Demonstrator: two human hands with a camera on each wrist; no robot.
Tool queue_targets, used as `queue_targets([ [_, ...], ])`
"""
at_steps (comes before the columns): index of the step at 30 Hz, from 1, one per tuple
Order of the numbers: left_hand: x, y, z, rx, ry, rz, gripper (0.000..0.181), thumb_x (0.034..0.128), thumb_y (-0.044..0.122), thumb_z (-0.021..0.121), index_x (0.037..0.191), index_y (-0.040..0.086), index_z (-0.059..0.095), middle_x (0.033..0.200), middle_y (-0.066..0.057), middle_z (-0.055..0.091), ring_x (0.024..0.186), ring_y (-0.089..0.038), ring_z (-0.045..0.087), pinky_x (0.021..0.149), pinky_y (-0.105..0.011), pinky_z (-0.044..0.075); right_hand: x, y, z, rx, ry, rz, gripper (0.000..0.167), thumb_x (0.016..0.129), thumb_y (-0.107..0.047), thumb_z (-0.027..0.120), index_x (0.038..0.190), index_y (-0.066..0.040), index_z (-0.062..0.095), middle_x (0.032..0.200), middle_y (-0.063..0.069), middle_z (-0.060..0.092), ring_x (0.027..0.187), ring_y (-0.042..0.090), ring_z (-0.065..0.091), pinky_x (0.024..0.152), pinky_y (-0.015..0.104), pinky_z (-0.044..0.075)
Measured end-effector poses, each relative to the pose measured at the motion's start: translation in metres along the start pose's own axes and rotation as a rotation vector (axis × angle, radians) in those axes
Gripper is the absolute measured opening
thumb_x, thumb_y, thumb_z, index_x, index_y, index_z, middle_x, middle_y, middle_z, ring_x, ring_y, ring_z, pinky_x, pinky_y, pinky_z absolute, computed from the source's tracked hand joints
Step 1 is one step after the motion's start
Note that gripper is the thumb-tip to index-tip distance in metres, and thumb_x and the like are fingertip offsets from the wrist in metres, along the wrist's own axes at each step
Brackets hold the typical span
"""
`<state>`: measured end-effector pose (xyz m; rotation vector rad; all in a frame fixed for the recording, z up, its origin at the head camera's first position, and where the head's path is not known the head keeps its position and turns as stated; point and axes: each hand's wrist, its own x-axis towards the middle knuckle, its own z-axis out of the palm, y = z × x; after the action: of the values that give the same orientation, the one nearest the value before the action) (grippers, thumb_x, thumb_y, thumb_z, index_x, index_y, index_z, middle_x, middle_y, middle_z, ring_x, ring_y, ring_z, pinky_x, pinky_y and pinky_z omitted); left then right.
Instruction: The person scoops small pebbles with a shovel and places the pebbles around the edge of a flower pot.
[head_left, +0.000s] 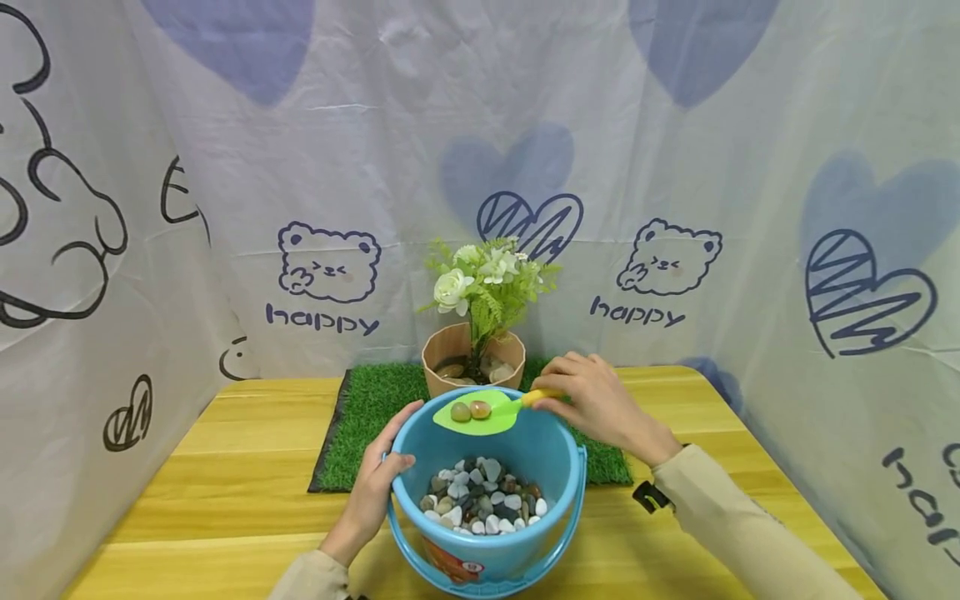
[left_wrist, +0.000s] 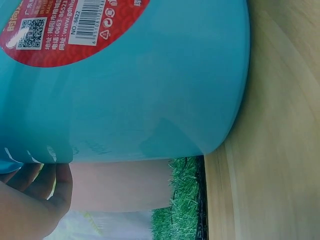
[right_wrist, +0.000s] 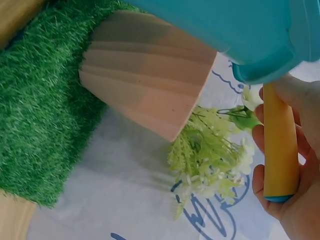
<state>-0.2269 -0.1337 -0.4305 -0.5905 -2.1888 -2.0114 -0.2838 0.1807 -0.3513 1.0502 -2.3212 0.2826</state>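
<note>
A blue bucket (head_left: 487, 546) stands on the table with grey, white and brown pebbles (head_left: 487, 500) inside. My left hand (head_left: 375, 467) grips its left rim, thumb over the edge and fingers along the outside; in the left wrist view those fingers (left_wrist: 62, 185) touch the bucket wall. With my right hand (head_left: 592, 404) I hold a toy shovel by its yellow handle (right_wrist: 280, 145). Its green leaf-shaped blade (head_left: 491, 427) is over the far part of the bucket's mouth and carries two smooth stones (head_left: 481, 409), one greenish and one orange-brown.
Right behind the bucket is a pinkish-tan flowerpot (head_left: 442, 385) with white flowers and green fern leaves (head_left: 491, 283), stones lying inside it. The pot stands on an artificial grass mat (head_left: 360, 442) on the wooden table (head_left: 225, 500). Printed white curtains (head_left: 420, 108) hang around the table.
</note>
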Motion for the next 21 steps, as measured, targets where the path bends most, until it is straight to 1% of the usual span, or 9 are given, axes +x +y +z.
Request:
queue_targets([
  [3,0.000,0.000,0.000,0.003,0.004,0.005,0.065,0.0876,0.010,0.039,0.150,0.027,0.038,0.152,-0.016,0.040,0.129,-0.044,0.049,0.092,-0.052,0.051,0.005,0.002,-0.002,-0.014,0.028,0.008,0.025,0.084,-0.035,0.073,0.103,-0.019,0.077,0.099,-0.005,0.073,0.090,0.014,0.062,0.073,0.030,0.038],
  [6,0.001,0.000,0.000,0.011,0.007,0.010,0.065,0.0876,0.010,0.039,0.150,0.028,0.038,0.151,-0.015,0.041,0.129,-0.044,0.049,0.092,-0.053,0.051,0.011,0.004,-0.004,-0.025,0.047,0.035,0.026,0.084,-0.034,0.073,0.104,-0.018,0.076,0.098,-0.002,0.074,0.088,0.016,0.064,0.071,0.030,0.038],
  [9,0.002,0.000,0.000,0.013,0.007,0.010,0.065,0.0878,0.010,0.039,0.150,0.028,0.038,0.151,-0.015,0.042,0.128,-0.044,0.050,0.091,-0.053,0.051,0.017,0.006,-0.004,-0.032,0.043,0.088,0.027,0.085,-0.034,0.072,0.105,-0.016,0.076,0.097,0.000,0.074,0.085,0.017,0.064,0.071,0.031,0.038],
  [11,0.003,0.000,0.000,0.010,0.008,0.004,0.065,0.0879,0.009,0.039,0.150,0.029,0.038,0.151,-0.015,0.042,0.128,-0.045,0.050,0.091,-0.052,0.052,0.020,0.006,-0.003,-0.034,0.030,0.131,0.027,0.086,-0.034,0.072,0.105,-0.015,0.076,0.096,0.000,0.074,0.084,0.017,0.063,0.072,0.032,0.039],
  [15,0.002,0.001,0.001,0.001,0.014,-0.015,0.064,0.0878,0.009,0.039,0.149,0.029,0.039,0.150,-0.016,0.043,0.126,-0.045,0.052,0.089,-0.052,0.052,0.026,0.009,0.002,-0.056,0.007,0.206,0.027,0.086,-0.034,0.072,0.105,-0.015,0.076,0.094,0.000,0.073,0.081,0.016,0.060,0.070,0.031,0.037],
  [18,0.001,0.001,0.001,-0.001,0.020,-0.017,0.064,0.0876,0.010,0.039,0.149,0.028,0.039,0.149,-0.017,0.043,0.126,-0.045,0.052,0.089,-0.051,0.052,0.030,0.013,0.008,-0.086,0.009,0.240,0.026,0.086,-0.035,0.071,0.103,-0.017,0.076,0.092,0.000,0.073,0.078,0.016,0.059,0.067,0.030,0.033],
  [21,0.001,0.001,0.001,0.000,0.021,-0.013,0.064,0.0874,0.010,0.039,0.149,0.028,0.039,0.149,-0.016,0.044,0.126,-0.045,0.052,0.088,-0.051,0.053,0.035,0.016,0.014,-0.104,0.013,0.257,0.026,0.086,-0.036,0.071,0.102,-0.017,0.076,0.090,0.000,0.072,0.076,0.016,0.057,0.066,0.030,0.029],
])
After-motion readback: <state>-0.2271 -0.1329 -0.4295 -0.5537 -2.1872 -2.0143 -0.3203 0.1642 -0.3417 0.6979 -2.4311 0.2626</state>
